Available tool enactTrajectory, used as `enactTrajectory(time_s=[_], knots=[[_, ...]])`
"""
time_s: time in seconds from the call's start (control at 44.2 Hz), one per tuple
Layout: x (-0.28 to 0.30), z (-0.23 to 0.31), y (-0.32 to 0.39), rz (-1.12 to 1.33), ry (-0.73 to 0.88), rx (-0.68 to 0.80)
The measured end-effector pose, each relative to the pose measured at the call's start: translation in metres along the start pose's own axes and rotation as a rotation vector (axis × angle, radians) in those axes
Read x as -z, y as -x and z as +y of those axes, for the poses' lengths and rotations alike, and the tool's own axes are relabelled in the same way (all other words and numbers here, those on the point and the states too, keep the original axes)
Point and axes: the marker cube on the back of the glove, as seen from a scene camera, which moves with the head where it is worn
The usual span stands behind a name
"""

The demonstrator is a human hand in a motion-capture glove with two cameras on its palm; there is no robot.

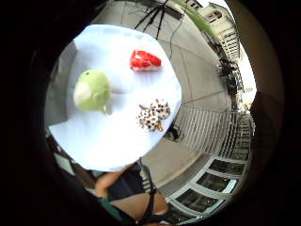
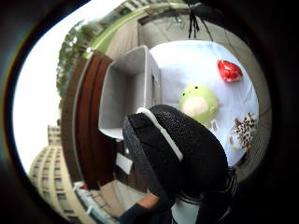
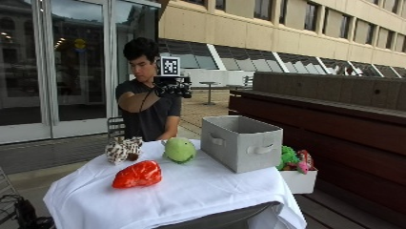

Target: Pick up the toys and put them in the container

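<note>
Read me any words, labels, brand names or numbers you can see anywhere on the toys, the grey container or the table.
No readable text in any view.
Red toy, green plush, spotted plush: no lettering shows.
Grey container: plain sides, no label visible.
White tablecloth: unmarked.
Yellow round sign behind the glass doors: too small and blurred to read.

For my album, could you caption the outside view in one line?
Gloved right hand raised above a table with a red toy, green plush, spotted plush and grey container.
</note>
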Motion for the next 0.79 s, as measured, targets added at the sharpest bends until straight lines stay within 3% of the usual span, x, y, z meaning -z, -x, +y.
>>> enactTrajectory(time_s=[0.271,0.384,0.475,0.678,0.791], knots=[[0.0,0.002,0.003,-0.004,0.021,-0.001],[0.002,0.008,0.0,0.009,0.074,-0.081],[0.0,0.005,-0.024,0.024,0.039,0.013],[-0.001,0.011,-0.086,0.041,0.083,-0.122],[-0.009,0.021,-0.124,0.045,0.083,-0.086]])
